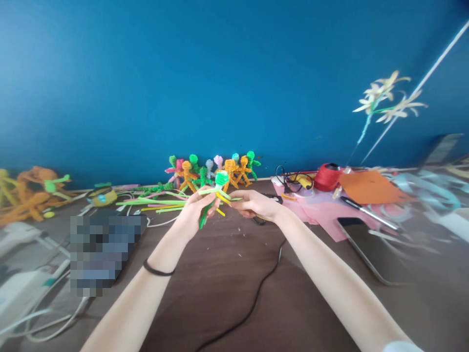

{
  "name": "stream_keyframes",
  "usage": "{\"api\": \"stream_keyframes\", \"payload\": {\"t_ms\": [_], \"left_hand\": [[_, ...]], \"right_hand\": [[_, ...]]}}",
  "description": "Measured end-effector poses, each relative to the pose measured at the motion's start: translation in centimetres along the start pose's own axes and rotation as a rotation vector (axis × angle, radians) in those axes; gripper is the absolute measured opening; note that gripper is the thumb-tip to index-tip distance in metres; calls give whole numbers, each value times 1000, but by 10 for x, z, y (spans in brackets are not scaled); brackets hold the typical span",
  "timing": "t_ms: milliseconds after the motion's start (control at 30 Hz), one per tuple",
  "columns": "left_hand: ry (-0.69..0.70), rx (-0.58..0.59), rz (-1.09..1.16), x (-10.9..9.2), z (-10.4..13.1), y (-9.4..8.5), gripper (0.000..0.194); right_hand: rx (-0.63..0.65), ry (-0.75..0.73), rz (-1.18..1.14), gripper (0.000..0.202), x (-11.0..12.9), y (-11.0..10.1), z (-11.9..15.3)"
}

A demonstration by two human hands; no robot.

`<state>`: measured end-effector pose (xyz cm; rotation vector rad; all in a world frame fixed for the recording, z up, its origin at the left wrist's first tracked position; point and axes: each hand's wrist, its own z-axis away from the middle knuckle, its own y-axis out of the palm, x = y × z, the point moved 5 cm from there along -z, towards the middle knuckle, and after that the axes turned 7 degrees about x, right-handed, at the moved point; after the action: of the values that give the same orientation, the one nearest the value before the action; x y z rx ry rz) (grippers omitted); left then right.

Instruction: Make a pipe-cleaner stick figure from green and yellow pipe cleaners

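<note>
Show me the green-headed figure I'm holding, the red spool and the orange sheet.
Green-headed figure (221,179): head view, on its green head.
Red spool (325,178): head view, on its red side.
Orange sheet (369,188): head view, middle of its upper face.

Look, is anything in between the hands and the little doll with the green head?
Nothing visible is. The left hand holds the little doll, and the right hand is close beside it. The other dolls stand behind, not in between.
</note>
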<state>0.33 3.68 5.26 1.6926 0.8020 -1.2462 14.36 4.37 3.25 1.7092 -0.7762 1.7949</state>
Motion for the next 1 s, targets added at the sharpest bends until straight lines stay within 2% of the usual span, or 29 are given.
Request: {"api": "stream_keyframes", "payload": {"t_ms": [200,367,467,600,767,900,1000], "left_hand": [[-166,160,67,3,3,6,19],[-184,190,61,4,5,9,14],[-231,240,51,5,9,17,10],[-306,327,-76,7,14,26,12],[-299,418,-258,9,15,32,15],[-293,375,-335,10,14,32,23],[-351,368,-381,15,15,30,24]], "right_hand": [[184,12,100,31,-3,1,6],[214,27,100,30,-7,-2,7],[143,24,111,29,-10,-6,5],[-50,14,191,22,-10,-16,4],[-157,-105,291,20,4,-21,5],[-228,-134,403,19,14,-22,8],[-283,-204,534,17,27,-19,12]]}}
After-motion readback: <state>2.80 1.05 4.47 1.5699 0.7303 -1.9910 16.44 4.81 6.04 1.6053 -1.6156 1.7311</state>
